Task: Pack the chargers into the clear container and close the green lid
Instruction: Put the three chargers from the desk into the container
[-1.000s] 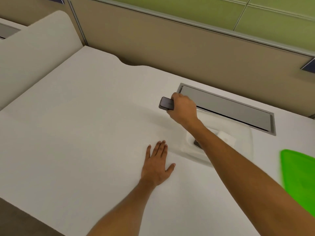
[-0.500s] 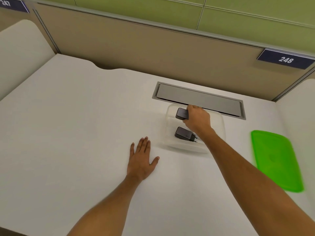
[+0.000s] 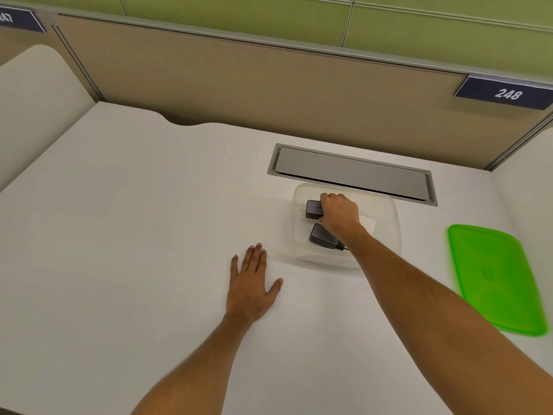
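— Head view: what's changed?

— The right hand [image 3: 339, 215], which held a dark charger [image 3: 313, 209] out past the clear container [image 3: 389, 211] a second ago, now has it down inside, fingers [image 3: 326, 198] closed around it, at twelve o'clock of the second charger [image 3: 324, 238] lying there.

— So packing looks nearly done?

— Likely; release, then the lid. The green lid [image 3: 496, 280] lies on the bench [image 3: 134, 220] at three o'clock, apart from the container.

— Obstacles?

— None seen. The left hand [image 3: 251, 286] lies flat, fingers spread, empty, at seven o'clock. A grey cable hatch [image 3: 353, 173] sits just behind.
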The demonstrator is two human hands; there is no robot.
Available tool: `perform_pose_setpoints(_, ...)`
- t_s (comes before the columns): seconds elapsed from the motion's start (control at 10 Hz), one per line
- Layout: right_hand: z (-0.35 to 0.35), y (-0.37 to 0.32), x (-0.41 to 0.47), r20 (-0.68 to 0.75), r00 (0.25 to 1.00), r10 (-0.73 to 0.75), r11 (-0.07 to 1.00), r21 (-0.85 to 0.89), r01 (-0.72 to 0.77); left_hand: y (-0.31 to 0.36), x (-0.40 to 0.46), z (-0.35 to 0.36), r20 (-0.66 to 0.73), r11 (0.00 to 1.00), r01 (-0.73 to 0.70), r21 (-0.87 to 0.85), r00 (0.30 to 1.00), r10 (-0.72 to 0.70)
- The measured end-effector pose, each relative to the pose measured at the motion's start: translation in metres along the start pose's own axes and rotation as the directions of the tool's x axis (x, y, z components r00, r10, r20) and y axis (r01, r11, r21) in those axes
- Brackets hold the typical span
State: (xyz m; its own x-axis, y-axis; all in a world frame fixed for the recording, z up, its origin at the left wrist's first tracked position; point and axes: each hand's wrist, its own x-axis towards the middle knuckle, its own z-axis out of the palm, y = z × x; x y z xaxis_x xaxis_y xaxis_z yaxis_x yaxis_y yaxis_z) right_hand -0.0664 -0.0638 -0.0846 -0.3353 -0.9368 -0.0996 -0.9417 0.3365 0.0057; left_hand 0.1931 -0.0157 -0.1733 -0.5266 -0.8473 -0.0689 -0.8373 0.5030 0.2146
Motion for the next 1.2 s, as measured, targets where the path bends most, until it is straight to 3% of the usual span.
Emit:
perform_pose_setpoints(0.4,0.004,0.005,0.001,0.048,0.999,0.015,0.997,0.069,-0.018,0.0,0.0,0.002,0.001,1.0,-0.005,-0.009,1.0,0.005)
perform_pose_setpoints(0.8,-0.039,0.047,-0.061,-0.306,0.941,0.143,0.985,0.14,-0.105,0.0,-0.001,-0.001,0.011,1.0,-0.024,0.011,1.0,0.024)
perform_pose_setpoints(1.0,-0.051,0.09,-0.115,-0.431,0.841,0.327,0.942,0.224,-0.251,0.001,-0.002,-0.003,0.001,0.999,-0.037,0.017,0.999,0.037)
perform_pose_setpoints(1.2,-0.025,0.136,-0.176,-0.283,0.8,0.529,0.845,0.259,-0.468,0.002,-0.002,-0.004,0.011,0.999,-0.041,0.013,0.999,0.041)
